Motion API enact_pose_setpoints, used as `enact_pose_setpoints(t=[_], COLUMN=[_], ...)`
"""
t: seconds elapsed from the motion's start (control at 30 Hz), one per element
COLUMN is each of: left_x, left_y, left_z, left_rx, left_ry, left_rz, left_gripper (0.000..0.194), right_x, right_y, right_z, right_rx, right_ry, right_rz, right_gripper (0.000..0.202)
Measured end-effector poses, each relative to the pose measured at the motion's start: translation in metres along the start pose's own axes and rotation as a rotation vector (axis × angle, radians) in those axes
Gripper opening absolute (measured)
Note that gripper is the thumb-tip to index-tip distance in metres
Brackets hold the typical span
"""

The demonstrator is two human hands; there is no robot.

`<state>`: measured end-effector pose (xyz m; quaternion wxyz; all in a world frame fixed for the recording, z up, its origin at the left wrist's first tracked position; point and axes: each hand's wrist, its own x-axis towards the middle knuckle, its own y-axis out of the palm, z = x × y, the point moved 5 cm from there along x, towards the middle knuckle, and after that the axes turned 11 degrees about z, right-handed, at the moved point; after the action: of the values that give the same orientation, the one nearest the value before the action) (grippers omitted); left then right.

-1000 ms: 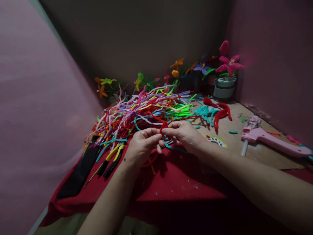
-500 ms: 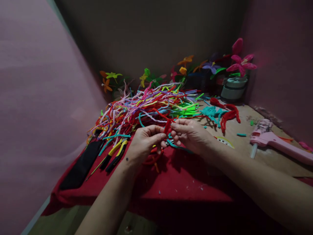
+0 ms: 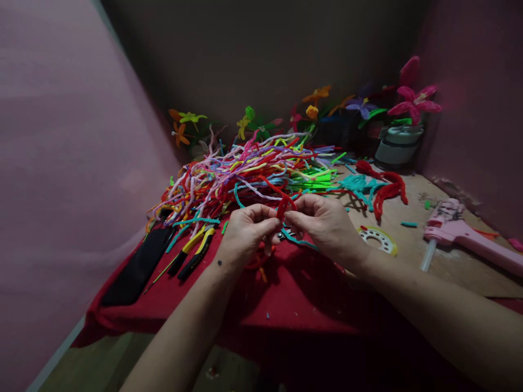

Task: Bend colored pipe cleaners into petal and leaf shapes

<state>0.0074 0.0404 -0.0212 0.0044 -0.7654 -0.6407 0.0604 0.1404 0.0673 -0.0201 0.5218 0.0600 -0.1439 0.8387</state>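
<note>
A red pipe cleaner [image 3: 285, 207], bent into a small loop, is pinched between both hands above the front of the table. My left hand [image 3: 249, 231] grips its left side with thumb and forefinger. On the other side, my right hand [image 3: 321, 223] pinches the loop low down, its fingertips almost touching those of the left. Below the hands lie a red and orange piece [image 3: 261, 261] and a teal pipe cleaner [image 3: 300, 242], both partly hidden. Just behind is a large heap of multicoloured pipe cleaners [image 3: 245, 169].
Yellow-and-black pliers [image 3: 194, 253] and a black flat case [image 3: 139, 267] lie at left on the red cloth [image 3: 302, 310]. At right are a pink glue gun [image 3: 461, 231], a round white-and-yellow spool [image 3: 378, 239] and red bent pieces [image 3: 390, 190]. Pipe-cleaner flowers [image 3: 414, 103] stand at the back.
The red pipe cleaner now shows as an open upright loop where it looked flatter before. My right hand's fingers have shifted on it. The view has moved slightly.
</note>
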Motion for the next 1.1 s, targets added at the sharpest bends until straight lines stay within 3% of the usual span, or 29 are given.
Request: enact_pose_setpoints(t=[0.17,0.27,0.53,0.77,1.1], left_x=[-0.002,-0.001,0.0,0.0,0.0], left_y=[0.003,0.006,0.004,0.0,0.006], left_z=[-0.001,0.0,0.004,0.01,0.012], left_rx=[0.067,0.083,-0.043,-0.222,-0.301], left_ry=[0.025,0.079,0.069,-0.014,0.008], left_rz=[-0.091,-0.093,-0.053,-0.013,0.01], left_gripper=[0.006,0.009,0.015,0.017,0.018], right_x=[-0.004,-0.005,0.005,0.005,0.01], right_y=[-0.001,-0.001,0.003,0.004,0.005], right_z=[0.005,0.007,-0.008,0.001,-0.01], right_rx=[-0.315,-0.382,0.178,0.116,0.163], right_ry=[-0.062,-0.065,0.132,-0.039,-0.001], right_rz=[-0.068,-0.065,0.213,0.249,0.325], right_gripper=[0.01,0.013,0.019,0.014,0.019])
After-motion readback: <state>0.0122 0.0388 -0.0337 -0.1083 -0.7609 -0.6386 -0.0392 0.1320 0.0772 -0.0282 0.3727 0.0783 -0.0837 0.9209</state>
